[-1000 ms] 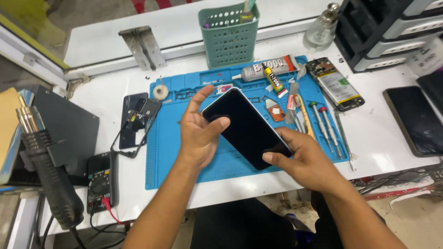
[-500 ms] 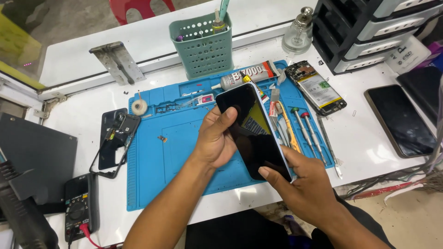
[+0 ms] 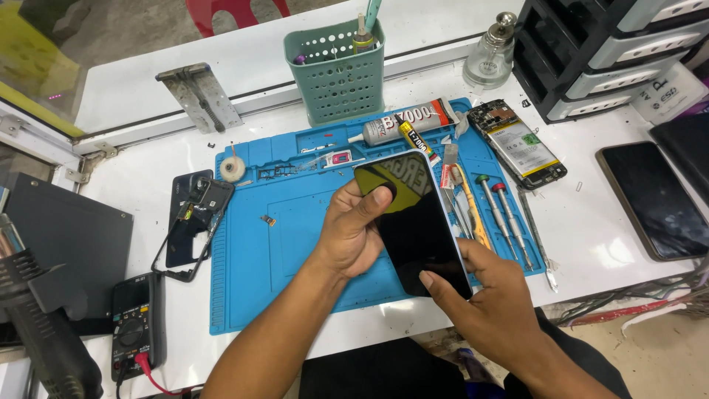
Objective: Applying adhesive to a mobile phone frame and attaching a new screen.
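Both hands share one black phone (image 3: 415,222) above the blue mat (image 3: 295,258); left hand (image 3: 354,233) clasps its left edge, thumb on glass, steadying it; right hand (image 3: 484,292) pinches the lower corner; screwdrivers (image 3: 502,214) lie just beside, within reach.

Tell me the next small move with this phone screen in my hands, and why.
Probably press along the edges. The left hand grips the black phone from its left side with the thumb on the glass, and the right hand pinches its lower corner, holding it above the blue mat. Both hands are already placed for squeezing the screen down evenly.
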